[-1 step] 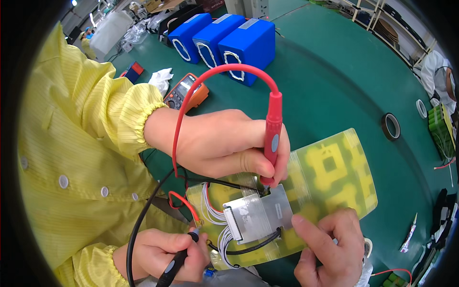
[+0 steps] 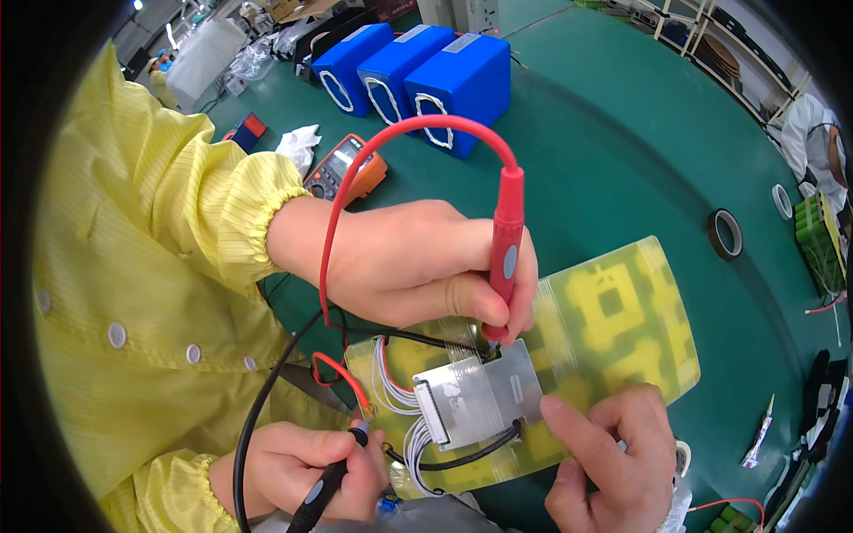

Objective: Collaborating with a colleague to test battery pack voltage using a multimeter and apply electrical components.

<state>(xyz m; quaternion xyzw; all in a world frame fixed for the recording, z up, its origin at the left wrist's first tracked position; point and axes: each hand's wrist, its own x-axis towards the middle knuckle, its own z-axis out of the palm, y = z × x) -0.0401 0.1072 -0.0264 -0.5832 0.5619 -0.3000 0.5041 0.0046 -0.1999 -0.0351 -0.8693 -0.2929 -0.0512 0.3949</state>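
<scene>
My right hand (image 2: pixel 613 457) holds nothing. Its index finger is stretched out, the tip at the edge of a silver metal-faced circuit module (image 2: pixel 475 404), and the other fingers curl loosely. White and black wires (image 2: pixel 418 444) join the module, which lies on a yellow-green panel (image 2: pixel 613 302). A co-worker in yellow sleeves grips a red test probe (image 2: pixel 507 258) in one hand (image 2: pixel 400 262), its tip at black wire ends by the module. The co-worker's other hand (image 2: pixel 302 466) holds a black probe (image 2: pixel 324 493) near a red wire's end (image 2: pixel 364 400). My left hand is not in view.
An orange multimeter (image 2: pixel 351 169) and three blue battery packs (image 2: pixel 462 98) stand behind on the green table (image 2: pixel 604 142). At the right are a black tape roll (image 2: pixel 726 233), a small tube (image 2: pixel 760 431) and a green pack (image 2: pixel 817 240). Another person (image 2: pixel 813 142) is at far right.
</scene>
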